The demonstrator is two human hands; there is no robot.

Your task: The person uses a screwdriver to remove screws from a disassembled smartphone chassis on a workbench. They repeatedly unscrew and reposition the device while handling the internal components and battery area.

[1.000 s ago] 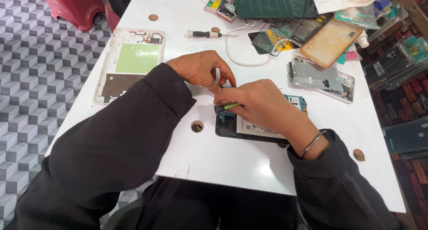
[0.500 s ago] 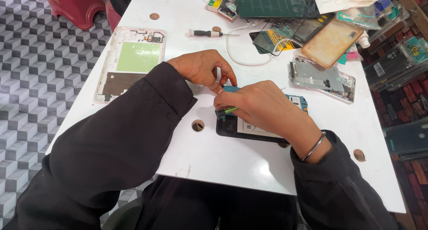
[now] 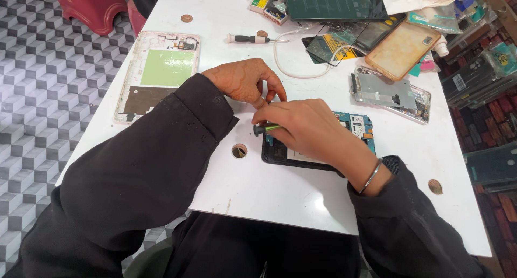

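Both of your hands meet over the opened phone (image 3: 301, 154) just right of the frame's centre. Your right hand (image 3: 312, 130) is closed around a small screwdriver (image 3: 265, 129) with a green shaft and dark cap, lying nearly level with the cap pointing left. Your left hand (image 3: 242, 83) is curled just above it, its fingertips pressing down by the phone's top edge; whether it pinches anything there, you cannot tell. The phone lies flat on the white counter (image 3: 280, 197), back cover off, with its blue circuit board (image 3: 358, 126) showing past your right wrist. Judging by that, the opening is done and the inner work is under way; nothing shows the board freed yet.

Further out, a stripped metal frame (image 3: 390, 95) sits right of centre, and a second opened phone shell (image 3: 159, 73) with a green patch lies at the upper left. Another screwdriver (image 3: 253, 39) rests near the top centre, beside a white cable (image 3: 288, 65). A tan phone case (image 3: 401, 49) and a dark tablet (image 3: 334, 2) crowd the upper right.
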